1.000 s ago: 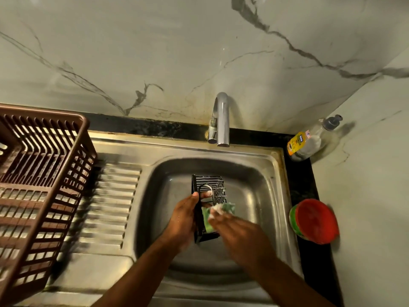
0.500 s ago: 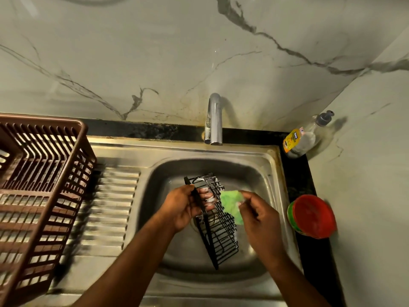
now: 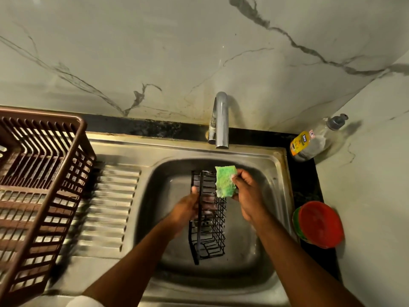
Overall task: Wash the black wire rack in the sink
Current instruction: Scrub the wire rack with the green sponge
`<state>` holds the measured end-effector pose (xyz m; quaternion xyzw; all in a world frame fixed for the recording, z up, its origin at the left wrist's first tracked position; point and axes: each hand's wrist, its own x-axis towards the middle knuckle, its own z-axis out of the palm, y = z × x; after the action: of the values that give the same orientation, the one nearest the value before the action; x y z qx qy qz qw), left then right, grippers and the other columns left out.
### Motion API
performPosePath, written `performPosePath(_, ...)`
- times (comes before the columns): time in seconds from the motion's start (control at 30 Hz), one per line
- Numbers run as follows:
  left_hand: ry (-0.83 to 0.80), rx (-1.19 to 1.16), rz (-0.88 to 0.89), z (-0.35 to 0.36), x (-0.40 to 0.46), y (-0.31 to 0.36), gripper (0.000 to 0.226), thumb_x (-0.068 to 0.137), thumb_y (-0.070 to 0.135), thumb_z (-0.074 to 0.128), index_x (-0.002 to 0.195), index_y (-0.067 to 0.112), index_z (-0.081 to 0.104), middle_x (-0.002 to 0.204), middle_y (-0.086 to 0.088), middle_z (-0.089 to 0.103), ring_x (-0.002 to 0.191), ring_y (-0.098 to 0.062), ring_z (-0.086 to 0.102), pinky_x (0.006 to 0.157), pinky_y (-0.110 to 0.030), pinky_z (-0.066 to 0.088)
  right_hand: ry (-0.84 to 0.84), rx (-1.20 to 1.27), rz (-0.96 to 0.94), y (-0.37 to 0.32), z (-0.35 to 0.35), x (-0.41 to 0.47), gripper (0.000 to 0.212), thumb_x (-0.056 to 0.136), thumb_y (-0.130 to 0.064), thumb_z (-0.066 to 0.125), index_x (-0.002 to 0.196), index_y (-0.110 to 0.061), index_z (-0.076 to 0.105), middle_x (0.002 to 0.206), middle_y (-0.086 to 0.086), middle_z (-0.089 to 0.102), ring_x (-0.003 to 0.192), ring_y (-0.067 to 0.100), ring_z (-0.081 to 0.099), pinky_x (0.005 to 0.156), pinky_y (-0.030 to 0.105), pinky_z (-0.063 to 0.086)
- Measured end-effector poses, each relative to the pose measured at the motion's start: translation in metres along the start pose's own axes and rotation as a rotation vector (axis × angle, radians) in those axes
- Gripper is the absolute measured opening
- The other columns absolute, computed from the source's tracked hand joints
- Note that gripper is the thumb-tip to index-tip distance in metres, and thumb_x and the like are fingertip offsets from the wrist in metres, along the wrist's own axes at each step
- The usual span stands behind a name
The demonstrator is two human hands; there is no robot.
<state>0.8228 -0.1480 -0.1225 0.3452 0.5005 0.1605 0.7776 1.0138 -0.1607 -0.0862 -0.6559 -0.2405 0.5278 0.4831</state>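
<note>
While I log this moment over the basin, the entries run as follows.

Rack position: black wire rack [image 3: 208, 220] held on edge inside the sink [image 3: 261, 258], long axis running far to near, below the tap [image 3: 220, 120].
Left hand: left hand [image 3: 187, 209] wraps the rack's left frame about midway, fingers showing through the wires on the right side.
Right hand: right hand [image 3: 247, 196] pinches the green sponge [image 3: 225, 181] by its right edge; the sponge lies against the rack's far end.
Handling, my judgement: light and stiff; thin wires likely slick when soapy. I would take hold on the thicker frame bar, not the fine cross wires.
Risk, my judgement: a wet frame may twist in a one-handed hold.
Hidden: the rack's left face is turned away from me; its near foot is hard to read against the dark basin.
Unclear: no water stream shows from the tap; I cannot tell whether the rack touches the basin floor.
Cut off: brown plastic crate [image 3: 37, 185] at left runs out of view.
</note>
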Motion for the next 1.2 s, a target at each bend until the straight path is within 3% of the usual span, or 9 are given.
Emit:
performPosePath(0.13, -0.002, -0.079, 0.035, 0.003, 0.001, -0.018, 0.051, 0.104, 0.049, 0.036, 0.115, 0.011, 0.068, 0.096, -0.023, 0.072, 0.084, -0.029, 0.073, 0.079, -0.043, 0.06, 0.051, -0.126, 0.015, 0.014, 0.007, 0.031, 0.018, 0.1, -0.016, 0.056, 0.092, -0.025, 0.068, 0.102, 0.011, 0.074, 0.1, 0.037, 0.071, 0.087, 0.06, 0.058)
performPosePath(0.23, 0.004, -0.162, -0.003, 0.004, 0.006, -0.022, 0.046, 0.107, 0.05, 0.039, 0.114, 0.015, 0.068, 0.082, -0.013, 0.065, 0.079, -0.033, 0.068, 0.087, -0.062, 0.056, 0.133, -0.493, -0.174, 0.007, 0.013, 0.038, 0.011, 0.101, -0.019, 0.057, 0.1, -0.023, 0.067, 0.097, 0.011, 0.074, 0.088, 0.033, 0.071, 0.075, 0.045, 0.06)
performPosePath(0.33, 0.009, -0.243, -0.074, 0.004, 0.009, -0.019, 0.052, 0.107, 0.052, 0.035, 0.121, 0.012, 0.065, 0.09, -0.017, 0.065, 0.083, -0.035, 0.067, 0.088, -0.063, 0.056, 0.226, -0.894, -0.518, 0.0, 0.017, 0.033, 0.024, 0.102, -0.022, 0.057, 0.123, -0.018, 0.067, 0.097, 0.007, 0.075, 0.08, 0.025, 0.07, 0.066, 0.037, 0.058)
performPosePath(0.53, 0.04, -0.307, -0.142, -0.002, 0.015, -0.013, 0.082, 0.1, 0.071, 0.021, 0.129, 0.008, 0.064, 0.127, -0.023, 0.068, 0.119, -0.039, 0.065, 0.102, -0.061, 0.05, -0.182, -1.306, -0.68, 0.026, 0.038, 0.027, 0.042, 0.089, -0.012, 0.068, 0.13, -0.019, 0.067, 0.132, 0.011, 0.068, 0.112, 0.032, 0.07, 0.083, 0.045, 0.062)
performPosePath(0.73, 0.01, -0.376, -0.153, -0.003, 0.016, -0.004, 0.096, 0.092, 0.08, 0.006, 0.133, 0.014, 0.062, 0.122, -0.018, 0.073, 0.113, -0.033, 0.07, 0.1, -0.056, 0.051, -0.285, -1.383, -0.884, 0.048, 0.028, -0.008, 0.033, 0.079, -0.02, 0.08, 0.111, -0.018, 0.074, 0.107, 0.005, 0.078, 0.09, 0.023, 0.077, 0.06, 0.036, 0.064)
performPosePath(0.8, 0.047, -0.409, -0.151, -0.003, 0.017, -0.004, 0.094, 0.094, 0.078, 0.007, 0.129, 0.01, 0.062, 0.115, -0.021, 0.075, 0.1, -0.031, 0.075, 0.086, -0.046, 0.056, -0.359, -1.375, -0.947, 0.061, 0.017, -0.031, 0.035, 0.077, -0.018, 0.08, 0.111, -0.016, 0.075, 0.106, 0.005, 0.078, 0.088, 0.02, 0.077, 0.062, 0.033, 0.064)
performPosePath(0.9, 0.082, -0.442, -0.119, -0.004, 0.019, -0.003, 0.093, 0.095, 0.076, 0.01, 0.129, 0.006, 0.061, 0.121, -0.028, 0.07, 0.108, -0.039, 0.071, 0.092, -0.05, 0.056, -0.495, -1.416, -1.035, 0.091, -0.005, -0.072, 0.042, 0.077, -0.014, 0.077, 0.119, -0.017, 0.074, 0.118, 0.003, 0.075, 0.1, 0.016, 0.075, 0.074, 0.029, 0.064)
performPosePath(1.03, 0.078, -0.403, -0.101, -0.006, 0.017, -0.004, 0.079, 0.101, 0.068, 0.014, 0.121, 0.012, 0.066, 0.12, -0.024, 0.072, 0.106, -0.037, 0.071, 0.096, -0.054, 0.054, -0.634, -1.356, -0.928, 0.113, -0.031, -0.114, 0.045, 0.083, -0.021, 0.053, 0.123, -0.024, 0.073, 0.125, -0.004, 0.072, 0.111, 0.009, 0.07, 0.082, 0.025, 0.061)
performPosePath(1.2, 0.101, -0.249, -0.085, -0.011, 0.011, -0.022, 0.065, 0.104, 0.06, 0.026, 0.125, 0.011, 0.063, 0.12, -0.022, 0.072, 0.102, -0.032, 0.073, 0.084, -0.043, 0.06, -0.442, -1.008, -0.423, 0.078, -0.039, -0.121, 0.04, 0.096, -0.025, 0.059, 0.132, -0.043, 0.061, 0.123, -0.018, 0.07, 0.099, -0.004, 0.069, 0.093, 0.017, 0.055)
